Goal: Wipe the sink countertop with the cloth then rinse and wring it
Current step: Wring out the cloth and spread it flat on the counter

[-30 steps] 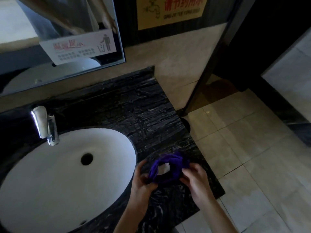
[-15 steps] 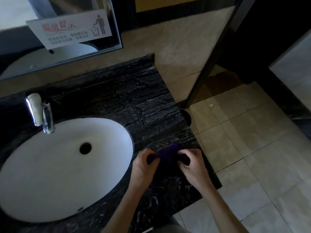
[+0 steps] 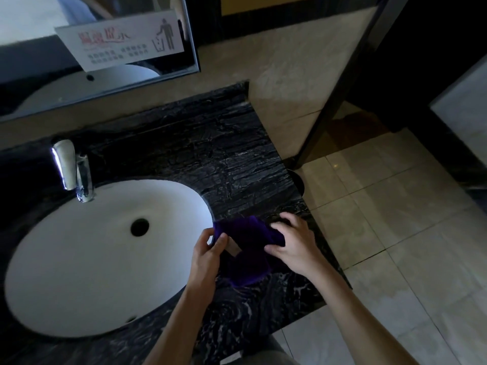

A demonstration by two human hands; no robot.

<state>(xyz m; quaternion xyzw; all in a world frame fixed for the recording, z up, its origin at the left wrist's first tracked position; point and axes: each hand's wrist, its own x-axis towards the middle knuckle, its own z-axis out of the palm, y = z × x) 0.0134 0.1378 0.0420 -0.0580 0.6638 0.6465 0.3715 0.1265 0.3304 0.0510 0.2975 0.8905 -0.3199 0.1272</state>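
Note:
A dark purple cloth (image 3: 247, 248) lies spread on the black marble countertop (image 3: 210, 159), just right of the white oval sink (image 3: 87, 259). My left hand (image 3: 208, 256) pinches the cloth's left edge at the sink rim. My right hand (image 3: 292, 246) holds its right edge, fingers curled over the fabric. A small pale tag shows on the cloth between my hands.
A chrome faucet (image 3: 76, 172) stands behind the sink at the left. A mirror (image 3: 79, 48) with a white sign hangs on the wall above. The counter ends at the right, where a tiled floor (image 3: 395, 246) and a dark door frame (image 3: 340, 85) begin.
The cloth was bunched up between both hands a second ago; now it is opened out flatter on the counter. Both hands have moved apart, the left toward the sink rim.

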